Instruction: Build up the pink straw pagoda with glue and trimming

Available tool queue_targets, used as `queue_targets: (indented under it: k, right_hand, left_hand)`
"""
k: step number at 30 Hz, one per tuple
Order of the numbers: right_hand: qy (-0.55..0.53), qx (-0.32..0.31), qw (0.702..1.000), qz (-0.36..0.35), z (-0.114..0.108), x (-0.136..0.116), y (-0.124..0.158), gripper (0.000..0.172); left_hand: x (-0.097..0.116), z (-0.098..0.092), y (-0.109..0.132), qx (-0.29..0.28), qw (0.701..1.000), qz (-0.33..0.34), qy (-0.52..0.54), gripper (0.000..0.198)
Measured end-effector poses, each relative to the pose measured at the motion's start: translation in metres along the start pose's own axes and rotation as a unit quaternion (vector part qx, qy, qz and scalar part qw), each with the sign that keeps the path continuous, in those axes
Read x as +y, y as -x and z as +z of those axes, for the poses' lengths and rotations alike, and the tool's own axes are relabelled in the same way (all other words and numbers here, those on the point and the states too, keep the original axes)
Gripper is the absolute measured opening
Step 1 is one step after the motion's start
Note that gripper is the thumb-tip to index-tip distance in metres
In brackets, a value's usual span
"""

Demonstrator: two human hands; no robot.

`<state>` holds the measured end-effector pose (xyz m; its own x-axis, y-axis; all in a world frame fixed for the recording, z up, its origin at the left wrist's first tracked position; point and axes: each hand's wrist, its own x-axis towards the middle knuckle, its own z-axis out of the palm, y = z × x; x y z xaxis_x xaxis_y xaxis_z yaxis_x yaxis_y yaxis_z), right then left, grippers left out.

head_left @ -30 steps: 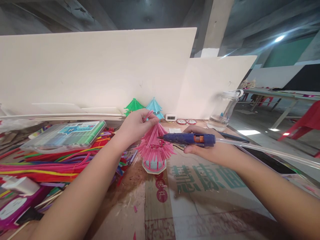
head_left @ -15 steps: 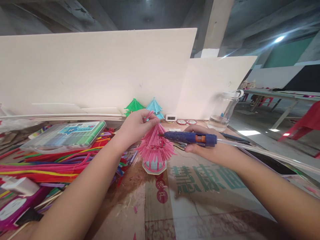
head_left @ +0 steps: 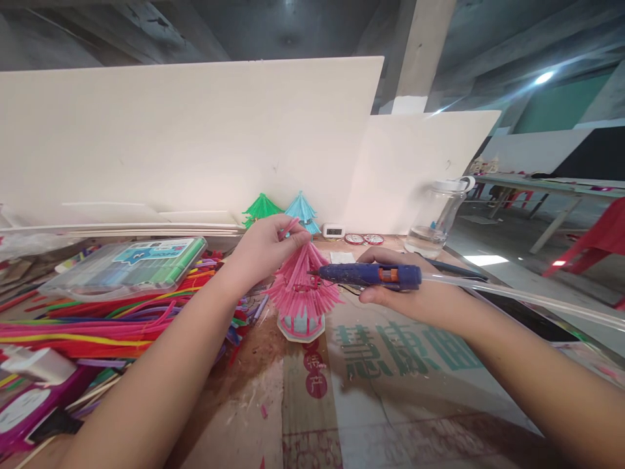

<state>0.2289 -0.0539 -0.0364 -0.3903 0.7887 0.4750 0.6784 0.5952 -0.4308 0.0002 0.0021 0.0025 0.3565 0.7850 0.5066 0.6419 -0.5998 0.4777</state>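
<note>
A small pink pavilion model (head_left: 303, 293) made of pipe-cleaner strands stands on a cardboard sheet (head_left: 390, 378) in the middle of the table. My left hand (head_left: 266, 251) pinches the pink strands at the model's peak, fingers closed. My right hand (head_left: 405, 293) grips a blue hot glue gun (head_left: 371, 275), held level, with its nozzle touching the roof's right side. A clear glue stick (head_left: 512, 296) trails from the gun's back toward the right.
Piles of coloured pipe cleaners (head_left: 97, 319) and a clear plastic case (head_left: 127, 264) lie at the left. Green (head_left: 261, 207) and blue (head_left: 301, 208) pavilion models stand by the white board (head_left: 195, 130) at the back. A glass jar (head_left: 437, 218) stands at the right.
The glue gun has shifted slightly, its nozzle staying at the roof's right side. My left hand keeps its pinch on the peak.
</note>
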Motion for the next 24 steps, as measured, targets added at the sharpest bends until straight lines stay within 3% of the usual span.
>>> queue_targets:
  k: [24]
  right_hand:
    - [0.033,-0.073,0.997,-0.001,-0.0062,-0.002,0.0019,0.041]
  left_hand:
    - [-0.0019,0.0001,0.0001,0.0,1.0,0.001,0.005,0.025]
